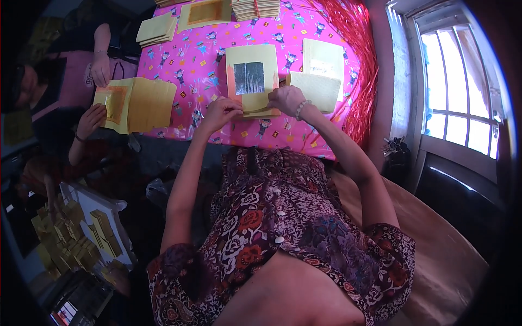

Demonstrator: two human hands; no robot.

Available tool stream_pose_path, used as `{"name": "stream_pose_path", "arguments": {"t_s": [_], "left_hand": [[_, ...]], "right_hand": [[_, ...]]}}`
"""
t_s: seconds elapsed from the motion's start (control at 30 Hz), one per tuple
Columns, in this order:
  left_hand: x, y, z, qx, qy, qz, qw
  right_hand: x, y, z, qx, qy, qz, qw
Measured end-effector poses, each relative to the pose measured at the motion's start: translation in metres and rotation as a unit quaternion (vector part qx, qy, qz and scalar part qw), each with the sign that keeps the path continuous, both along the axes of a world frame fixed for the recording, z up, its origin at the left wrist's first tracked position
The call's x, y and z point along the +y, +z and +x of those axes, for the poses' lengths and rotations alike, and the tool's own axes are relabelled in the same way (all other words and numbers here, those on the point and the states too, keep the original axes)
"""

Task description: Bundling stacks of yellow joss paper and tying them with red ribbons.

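In front of me lies a small stack of pale yellow paper sheets (251,52). On the top one is a shiny silver foil square (249,79) with an orange border showing around it. My left hand (222,113) is closed in a pinch at the near left corner of the top sheet. At the near right edge, my right hand (288,100), with a bracelet at the wrist, pinches the same sheet. Between the two hands the near edge curls up a little from the sheets below. The fingertips are partly hidden.
The table has a pink patterned cover (198,60). Folded yellow sheets (321,89) lie at my right, beside red tinsel strands (361,98). More paper stacks (156,28) stand at the back. At left a co-worker's hands hold a yellow folded sheet (149,103). A barred window (457,76) is at right.
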State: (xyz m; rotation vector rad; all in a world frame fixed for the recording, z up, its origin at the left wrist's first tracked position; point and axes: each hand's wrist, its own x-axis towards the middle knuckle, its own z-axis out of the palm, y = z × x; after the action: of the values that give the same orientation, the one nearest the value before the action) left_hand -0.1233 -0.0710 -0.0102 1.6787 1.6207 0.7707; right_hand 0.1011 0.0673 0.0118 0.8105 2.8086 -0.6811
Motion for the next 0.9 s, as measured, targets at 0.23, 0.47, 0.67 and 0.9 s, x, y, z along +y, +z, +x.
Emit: {"name": "stream_pose_path", "arguments": {"t_s": [0.23, 0.47, 0.67, 0.9], "left_hand": [[0.005, 0.005, 0.000, -0.028, 0.005, -0.036, 0.999], [0.009, 0.016, 0.004, 0.057, -0.001, -0.016, 0.998], [0.012, 0.026, 0.000, 0.089, -0.040, 0.092, 0.991], [0.031, 0.003, -0.023, 0.103, 0.032, 0.155, 0.982]], "right_hand": [[0.005, -0.002, 0.002, 0.026, -0.007, -0.016, 1.000], [-0.012, -0.006, 0.010, 0.078, 0.049, 0.086, 0.992], [0.006, -0.020, 0.009, 0.241, 0.056, 0.143, 0.958], [0.033, 0.009, 0.006, 0.171, 0.035, -0.062, 0.983]]}}
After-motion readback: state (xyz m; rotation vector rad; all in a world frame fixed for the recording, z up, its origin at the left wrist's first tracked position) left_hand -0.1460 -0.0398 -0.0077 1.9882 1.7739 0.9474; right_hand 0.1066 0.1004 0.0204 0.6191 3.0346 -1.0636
